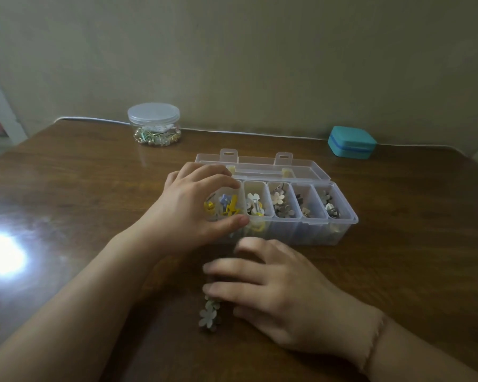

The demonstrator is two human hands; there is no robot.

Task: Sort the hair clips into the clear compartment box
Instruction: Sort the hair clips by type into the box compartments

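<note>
The clear compartment box (pixel 342 220) stands open in the middle of the table, its lid (pixel 262 168) laid back behind it. Its compartments hold yellow, blue, white, beige and grey hair clips. My left hand (pixel 193 208) grips the box's left end, thumb on the front wall and fingers over the back rim. My right hand (pixel 268 288) lies flat on the table in front of the box, fingers spread and blurred, resting over a small pile of pale green flower hair clips (pixel 209 317) that pokes out below my fingertips.
A round clear jar (pixel 153 124) with a lid, holding more clips, stands at the back left. A teal case (pixel 352 144) sits at the back right near the wall. A bright light glare (pixel 0 255) marks the brown table at the left.
</note>
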